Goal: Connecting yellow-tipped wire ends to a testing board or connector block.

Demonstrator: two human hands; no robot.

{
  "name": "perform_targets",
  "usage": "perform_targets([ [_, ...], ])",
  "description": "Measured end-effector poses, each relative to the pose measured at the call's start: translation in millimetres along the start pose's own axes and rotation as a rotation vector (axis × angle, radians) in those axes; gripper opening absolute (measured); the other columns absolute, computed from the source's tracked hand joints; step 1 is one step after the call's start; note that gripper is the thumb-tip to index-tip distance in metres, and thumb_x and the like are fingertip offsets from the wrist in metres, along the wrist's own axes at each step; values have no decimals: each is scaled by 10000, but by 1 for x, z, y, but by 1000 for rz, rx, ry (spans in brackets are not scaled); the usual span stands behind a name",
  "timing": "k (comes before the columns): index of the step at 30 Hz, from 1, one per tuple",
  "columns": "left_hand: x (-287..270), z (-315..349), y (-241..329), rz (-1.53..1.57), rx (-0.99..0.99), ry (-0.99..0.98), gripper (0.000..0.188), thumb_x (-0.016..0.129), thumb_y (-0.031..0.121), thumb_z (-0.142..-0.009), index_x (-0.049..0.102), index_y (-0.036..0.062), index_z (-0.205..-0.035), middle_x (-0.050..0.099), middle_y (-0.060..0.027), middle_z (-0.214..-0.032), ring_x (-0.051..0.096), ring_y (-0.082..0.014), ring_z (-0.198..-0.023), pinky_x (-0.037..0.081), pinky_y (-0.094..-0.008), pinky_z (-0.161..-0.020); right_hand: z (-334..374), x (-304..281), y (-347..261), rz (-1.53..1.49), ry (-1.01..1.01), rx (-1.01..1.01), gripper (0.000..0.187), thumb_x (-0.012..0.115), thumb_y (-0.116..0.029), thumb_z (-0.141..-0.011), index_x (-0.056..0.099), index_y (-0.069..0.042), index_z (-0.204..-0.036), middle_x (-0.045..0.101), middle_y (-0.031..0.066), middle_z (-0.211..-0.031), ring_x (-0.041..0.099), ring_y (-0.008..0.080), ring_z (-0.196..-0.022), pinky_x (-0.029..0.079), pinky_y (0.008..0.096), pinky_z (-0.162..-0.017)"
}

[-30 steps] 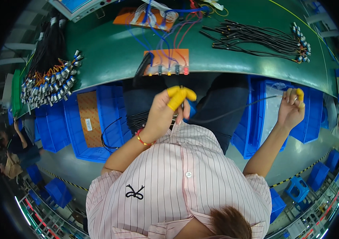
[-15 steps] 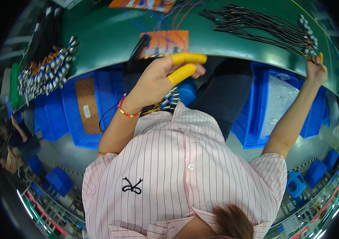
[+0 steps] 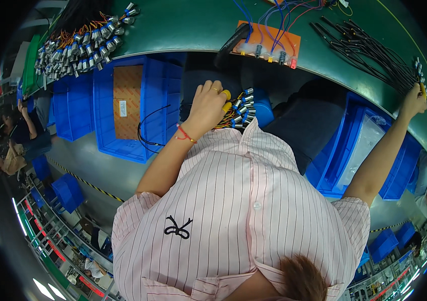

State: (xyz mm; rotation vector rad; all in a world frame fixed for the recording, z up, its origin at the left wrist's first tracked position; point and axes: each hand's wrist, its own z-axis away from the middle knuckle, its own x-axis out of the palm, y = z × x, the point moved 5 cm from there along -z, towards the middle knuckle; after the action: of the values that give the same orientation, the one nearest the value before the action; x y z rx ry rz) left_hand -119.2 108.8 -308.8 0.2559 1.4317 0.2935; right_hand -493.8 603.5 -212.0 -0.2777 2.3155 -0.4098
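Observation:
Yellow finger covers show on both of my hands. My left hand (image 3: 208,104) is down at my lap with its fingers curled beside a bundle of cable connectors (image 3: 243,108), silver and blue with orange and yellow wires. What lies between its thumb and forefinger is hidden. Far off to the right, my right hand (image 3: 414,102) is closed at the connector end of a spread of black cables (image 3: 366,50) on the green table (image 3: 173,30). An orange board (image 3: 267,41) with coloured clips and blue and red wires sits at the table's front edge.
A large pile of connectors (image 3: 80,50) hangs over the table edge at left. Blue bins (image 3: 148,145) stand below the table on the left; another blue bin (image 3: 318,170) with clear plastic is at the right. A black handle-like piece (image 3: 233,44) juts from beside the board.
My left hand has dropped from in front of the orange board to the lap bundle, its fingers curling. My right hand stays at the black cables' connector end. The whole view has shifted.

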Motion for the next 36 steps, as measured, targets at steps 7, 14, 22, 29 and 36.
perform_targets([
  [7, -4, -7, -12, 211, -77, -26, 153, 681, 76, -747, 666, 12, -885, 594, -117, -863, 589, -286, -835, 470, -382, -751, 120, -100, -182, -582, -34, -221, 235, 509, -83, -926, 676, 9, -1062, 676, 89, -912, 610, 165, -766, 478, 288, -729],
  [14, -52, 8, 23, 1019, -131, -208, 164, 627, 54, -883, 625, -3, -1037, 655, -80, -897, 614, -100, -808, 487, -249, -751, 282, -100, -312, -877, -1017, -543, 348, 666, -193, -782, 659, -74, -1109, 634, 124, -1040, 579, 304, -1028, 469, 394, -868],
  [22, -76, -14, 12, 860, -41, -74, 205, 566, 39, -916, 661, -3, -1093, 650, -73, -941, 611, -131, -848, 473, -242, -776, 253, -78, -199, -1512, -855, 728, 250, 594, -108, -914, 584, 17, -1130, 525, 9, -738, 479, 81, -586, 479, 261, -585],
  [29, -47, -20, 18, 1404, -223, 17, 199, 572, 53, -944, 648, -5, -1119, 653, -68, -961, 617, -134, -867, 509, -260, -804, 202, -97, -54, -1906, -226, 1135, 272, 563, -119, -943, 524, 71, -1133, 481, 70, -838, 463, 159, -757, 447, 307, -754],
  [36, -21, -38, 67, 2293, -176, -63, 378, 529, 211, -988, 498, 24, -1315, 586, -130, -1181, 587, -192, -1043, 530, -311, -822, 229, -89, 21, -1841, -181, 1303, 287, 523, -122, -903, 507, 74, -1112, 413, 71, -776, 395, 180, -712, 357, 332, -689],
])
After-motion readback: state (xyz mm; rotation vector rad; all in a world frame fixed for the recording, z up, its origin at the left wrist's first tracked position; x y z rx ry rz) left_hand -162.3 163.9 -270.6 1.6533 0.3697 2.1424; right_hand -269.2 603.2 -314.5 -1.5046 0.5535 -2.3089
